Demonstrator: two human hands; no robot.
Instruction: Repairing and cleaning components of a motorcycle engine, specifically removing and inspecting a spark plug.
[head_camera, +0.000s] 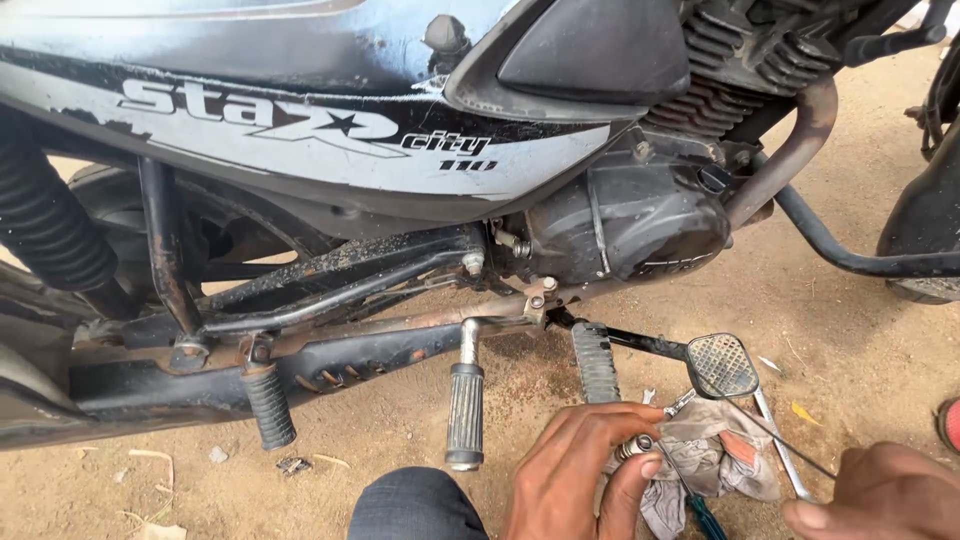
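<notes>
one socket (634, 446), perhaps pointing right

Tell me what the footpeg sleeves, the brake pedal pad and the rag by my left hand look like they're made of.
The footpeg sleeves look like ribbed black rubber, dull and dusty, on a bare metal stem. The brake pedal pad seems to be metal, going by its grey cross-hatched face. The rag under the left hand looks like soft woven cloth: crumpled, greyish, stained.

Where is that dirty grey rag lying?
The rag lies on the dirt at lower right, under the brake pedal, between the left hand and right hand.
</notes>
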